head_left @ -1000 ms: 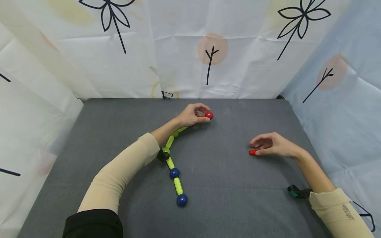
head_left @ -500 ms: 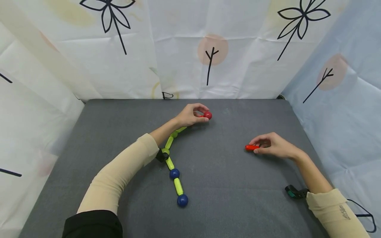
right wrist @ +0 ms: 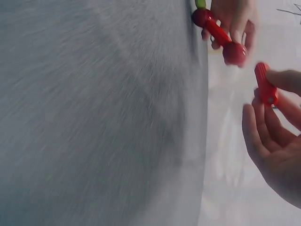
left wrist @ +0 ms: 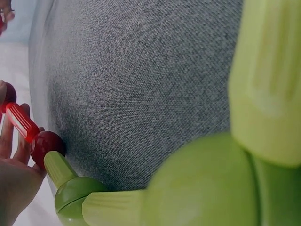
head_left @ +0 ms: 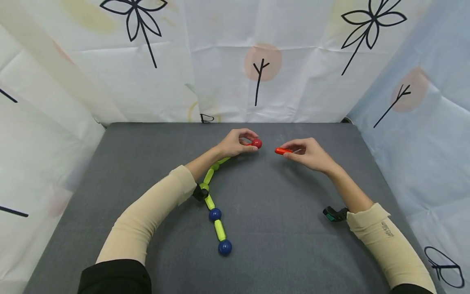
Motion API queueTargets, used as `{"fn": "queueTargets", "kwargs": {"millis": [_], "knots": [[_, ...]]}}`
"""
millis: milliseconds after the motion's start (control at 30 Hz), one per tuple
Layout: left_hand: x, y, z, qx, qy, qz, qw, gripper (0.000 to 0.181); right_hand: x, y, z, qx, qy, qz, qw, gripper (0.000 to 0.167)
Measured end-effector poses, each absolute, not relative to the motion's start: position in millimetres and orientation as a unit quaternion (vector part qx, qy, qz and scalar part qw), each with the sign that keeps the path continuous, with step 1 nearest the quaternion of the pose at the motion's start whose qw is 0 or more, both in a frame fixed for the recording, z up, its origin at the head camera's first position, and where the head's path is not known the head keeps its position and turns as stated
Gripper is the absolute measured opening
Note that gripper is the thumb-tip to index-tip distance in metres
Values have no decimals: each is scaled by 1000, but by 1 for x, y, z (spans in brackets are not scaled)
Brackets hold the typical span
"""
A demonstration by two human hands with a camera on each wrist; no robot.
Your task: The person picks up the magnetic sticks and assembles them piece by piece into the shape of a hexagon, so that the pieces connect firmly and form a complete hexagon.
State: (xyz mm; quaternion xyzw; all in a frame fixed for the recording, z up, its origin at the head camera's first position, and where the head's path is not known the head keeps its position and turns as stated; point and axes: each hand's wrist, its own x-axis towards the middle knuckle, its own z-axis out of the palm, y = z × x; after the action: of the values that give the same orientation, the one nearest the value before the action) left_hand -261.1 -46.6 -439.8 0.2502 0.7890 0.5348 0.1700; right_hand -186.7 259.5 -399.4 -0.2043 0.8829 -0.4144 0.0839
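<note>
My left hand (head_left: 236,143) pinches the red end of a chain, where a red ball (head_left: 256,143) shows just past the fingertips. In the right wrist view a red rod (right wrist: 218,34) joins that ball to a darker red ball (right wrist: 202,17). Green rods and green balls (left wrist: 80,197) carry the chain on, down to blue balls (head_left: 215,214) lying on the cloth. A loose red rod (head_left: 282,151) is pinched between thumb and fingers of my right hand (head_left: 312,155), its free end a short gap to the right of the red ball.
Grey cloth (head_left: 264,245) covers the table. White printed curtains (head_left: 220,73) stand along its back and both sides. The chain's lower end, a blue ball (head_left: 225,247), lies near the middle front.
My right hand has moved left and toward the back with the red rod, closer to the red ball. The left hand and the chain have stayed nearly still.
</note>
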Motion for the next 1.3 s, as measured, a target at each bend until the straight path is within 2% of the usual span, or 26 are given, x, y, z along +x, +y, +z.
{"fn": "queueTargets", "kwargs": {"millis": [400,867,1300], "knots": [[-264,-45,-443,257,791,529,170,49,-220,219,-412,-194,882,-425,66,28],[-265,-45,-443,264,793,523,165,52,-222,218,-423,-179,863,-468,67,29],[-266,-73,-439,274,800,496,196,48,-215,222,-427,-194,879,-430,63,28]]}}
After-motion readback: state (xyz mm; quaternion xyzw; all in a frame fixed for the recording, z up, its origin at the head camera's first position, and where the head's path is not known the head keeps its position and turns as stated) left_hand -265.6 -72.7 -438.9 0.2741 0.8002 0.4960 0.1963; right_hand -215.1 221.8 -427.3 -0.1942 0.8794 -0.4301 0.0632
